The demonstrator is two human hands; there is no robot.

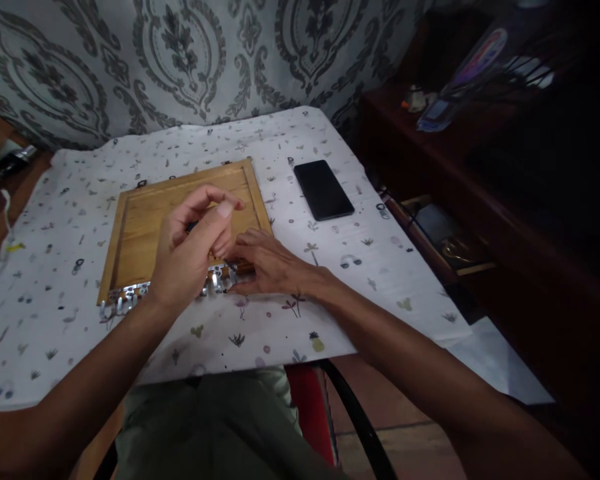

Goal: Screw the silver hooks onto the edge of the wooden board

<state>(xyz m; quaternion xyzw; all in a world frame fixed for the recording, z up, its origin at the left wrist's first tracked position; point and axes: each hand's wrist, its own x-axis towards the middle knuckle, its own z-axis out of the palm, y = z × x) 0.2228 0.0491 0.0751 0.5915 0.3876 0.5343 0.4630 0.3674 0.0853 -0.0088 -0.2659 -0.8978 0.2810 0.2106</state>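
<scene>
A wooden board (145, 230) with a raised rim lies flat on the table. Along its near edge runs a row of silver metal hooks (129, 293). My left hand (190, 243) is closed above the board, wrapped round a dark-handled tool (192, 227) that my fingers mostly hide, so its kind does not show clearly. Beside it, my right hand (270, 263) grips the board's near right corner next to the hooks, thumb on the near side and fingers over the top. Its fingertips are close to the left hand, and what lies between them is partly hidden.
A black phone (323, 190) rests right of the board on the patterned tablecloth (380, 293). To the right stands a dark wooden cabinet (445, 160) with a plastic bottle (460, 80) on it. A patterned curtain (205, 60) hangs behind the table. A white cord (7, 213) lies far left.
</scene>
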